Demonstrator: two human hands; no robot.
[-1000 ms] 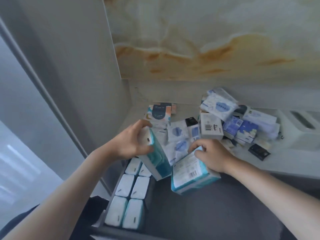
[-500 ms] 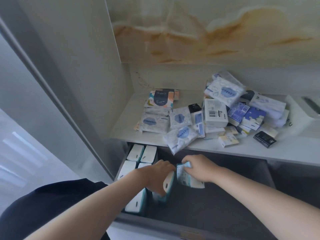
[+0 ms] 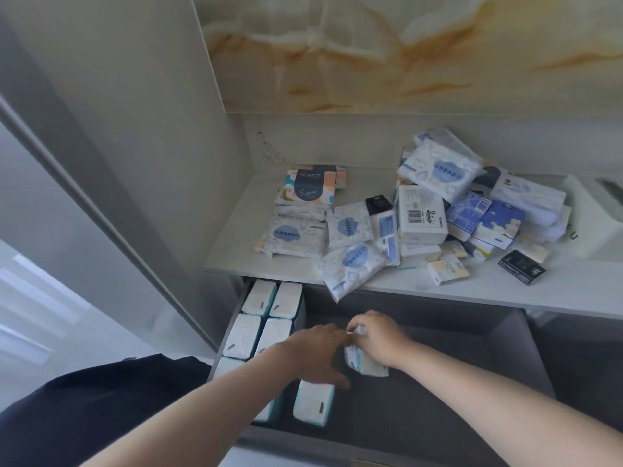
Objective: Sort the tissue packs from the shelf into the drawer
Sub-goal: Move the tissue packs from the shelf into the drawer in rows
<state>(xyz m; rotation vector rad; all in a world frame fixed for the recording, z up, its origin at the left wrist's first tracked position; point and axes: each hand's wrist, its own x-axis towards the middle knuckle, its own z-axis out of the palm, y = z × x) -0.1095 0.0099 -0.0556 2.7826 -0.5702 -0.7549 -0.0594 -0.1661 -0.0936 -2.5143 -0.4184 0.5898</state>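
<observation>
The grey drawer (image 3: pixel 445 396) stands pulled out below the white shelf (image 3: pixel 472 291). Several white-and-teal tissue packs (image 3: pixel 268 318) stand upright in rows at its left side. My right hand (image 3: pixel 377 335) grips one such tissue pack (image 3: pixel 367 365) low inside the drawer, just right of the rows. My left hand (image 3: pixel 313 352) lies beside it with fingers stretched out, over another upright pack (image 3: pixel 313 404) that stands at the front of the drawer. A loose pile of mixed tissue packs (image 3: pixel 421 217) covers the shelf.
A white box (image 3: pixel 596 220) sits at the shelf's right end. A small black pack (image 3: pixel 522 267) lies near the shelf's front edge. The tall cabinet side panel (image 3: pixel 161 170) rises to the left. One white-and-blue pack (image 3: pixel 350 267) overhangs the shelf edge above the drawer.
Both hands came down from shelf height into the drawer, each carrying a teal pack. The left hand's pack now stands in the drawer and its fingers have opened.
</observation>
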